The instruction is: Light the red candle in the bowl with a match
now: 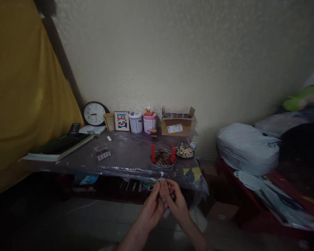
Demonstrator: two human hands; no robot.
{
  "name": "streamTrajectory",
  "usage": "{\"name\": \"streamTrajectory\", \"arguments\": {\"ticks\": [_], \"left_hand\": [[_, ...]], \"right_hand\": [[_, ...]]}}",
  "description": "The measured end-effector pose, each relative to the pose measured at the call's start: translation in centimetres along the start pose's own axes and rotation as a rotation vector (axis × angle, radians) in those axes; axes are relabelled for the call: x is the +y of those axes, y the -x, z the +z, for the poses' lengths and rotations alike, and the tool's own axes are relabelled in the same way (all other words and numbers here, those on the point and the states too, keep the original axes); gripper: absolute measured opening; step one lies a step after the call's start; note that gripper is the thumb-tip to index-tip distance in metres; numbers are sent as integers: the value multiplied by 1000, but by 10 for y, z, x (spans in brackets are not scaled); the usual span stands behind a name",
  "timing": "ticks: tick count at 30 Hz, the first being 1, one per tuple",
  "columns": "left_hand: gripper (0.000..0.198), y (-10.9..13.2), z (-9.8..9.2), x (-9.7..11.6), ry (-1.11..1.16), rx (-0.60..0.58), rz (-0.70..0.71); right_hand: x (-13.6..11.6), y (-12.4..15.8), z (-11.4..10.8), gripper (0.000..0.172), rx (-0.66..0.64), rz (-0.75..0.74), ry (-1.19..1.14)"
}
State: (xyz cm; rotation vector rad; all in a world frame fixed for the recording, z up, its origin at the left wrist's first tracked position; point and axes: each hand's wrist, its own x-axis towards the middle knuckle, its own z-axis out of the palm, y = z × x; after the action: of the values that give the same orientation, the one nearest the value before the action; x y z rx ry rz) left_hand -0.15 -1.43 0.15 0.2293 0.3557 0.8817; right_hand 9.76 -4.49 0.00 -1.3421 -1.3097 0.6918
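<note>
My left hand (151,208) and my right hand (177,204) meet in front of the table's near edge, fingers pinched together on a small brown matchbox (163,188) held between them. Just beyond, on the table (131,153), stands a round metal dish (162,159) with dark matchsticks in it and two red candles (153,152) at its rim. A second dish (184,151) to its right holds pale matchsticks. A row of small matchboxes (103,154) lies left of centre.
Along the wall stand a clock (94,113), a framed picture (121,121), two tins (142,122) and an open cardboard box (178,122). Books (59,146) lie at the table's left end. A yellow curtain (21,90) hangs left. Plastic-wrapped bundles (247,148) fill the right.
</note>
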Motion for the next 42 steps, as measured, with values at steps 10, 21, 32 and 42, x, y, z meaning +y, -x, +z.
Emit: {"name": "streamTrajectory", "arguments": {"ticks": [10,21,32,42], "left_hand": [[25,0,-1,0,-76,-33,11],[26,-1,-9,-3,-496,109,-91],[60,-16,-36,-15,-838,118,-45],[63,-13,-34,-13,-922,138,-68]], "right_hand": [[4,1,-5,36,-39,-94,107],[6,-15,-48,15,-143,-227,365],[8,-6,-51,17,-344,-327,691],[12,-3,-50,17,-398,-323,751]]}}
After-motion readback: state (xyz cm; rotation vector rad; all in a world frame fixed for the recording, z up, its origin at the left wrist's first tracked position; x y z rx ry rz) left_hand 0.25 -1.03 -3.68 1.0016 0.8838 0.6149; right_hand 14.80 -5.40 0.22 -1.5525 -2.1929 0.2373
